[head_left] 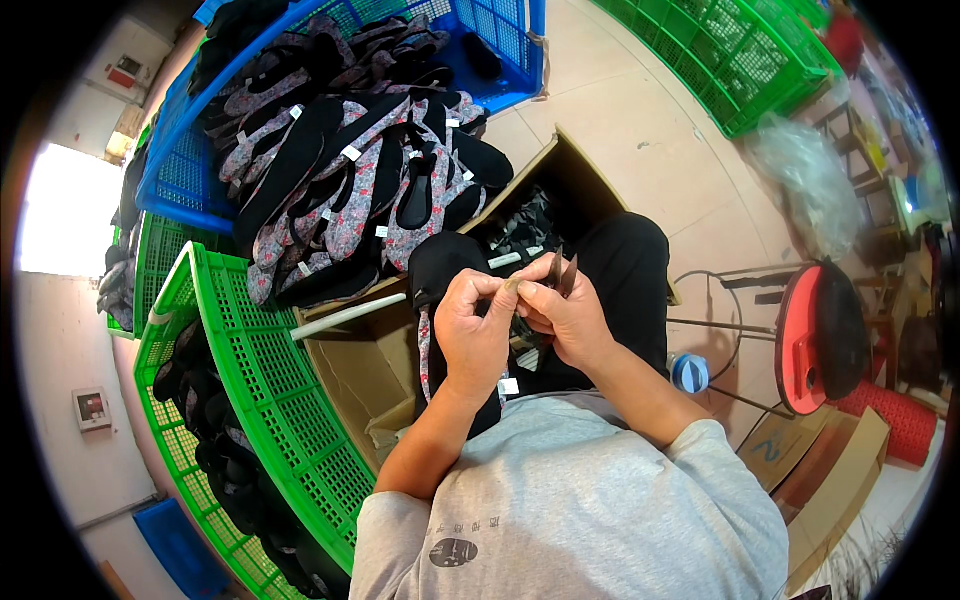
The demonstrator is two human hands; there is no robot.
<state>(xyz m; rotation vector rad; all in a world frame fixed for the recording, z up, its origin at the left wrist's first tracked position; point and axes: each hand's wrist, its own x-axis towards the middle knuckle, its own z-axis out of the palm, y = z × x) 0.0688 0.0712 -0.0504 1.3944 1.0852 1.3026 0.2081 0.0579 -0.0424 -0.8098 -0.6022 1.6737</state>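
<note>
My left hand (pixel 472 325) and my right hand (pixel 572 318) meet above my lap, thumbs and fingertips pressed together. Between the fingertips is a tiny piece, too small to name. My right hand also holds dark metal snips (pixel 568 278), their two pointed blades standing up past the fingers and apart from each other. Just left of my hands, a heap of floral slippers (pixel 352 205) with black soles and white tags spills toward my knee. A floral edge (pixel 425 350) and a white tag (pixel 510 386) show on my left thigh, mostly hidden by my arm.
Behind the heap stands a blue plastic crate (pixel 185 180) of slippers. A green crate (pixel 285 370) with dark slippers is at my left. Cardboard boxes (pixel 360 375) sit around my legs. Right are a red-and-black stool (pixel 800 340) and a plastic bag (pixel 810 175); another green crate (pixel 735 75) stands far right.
</note>
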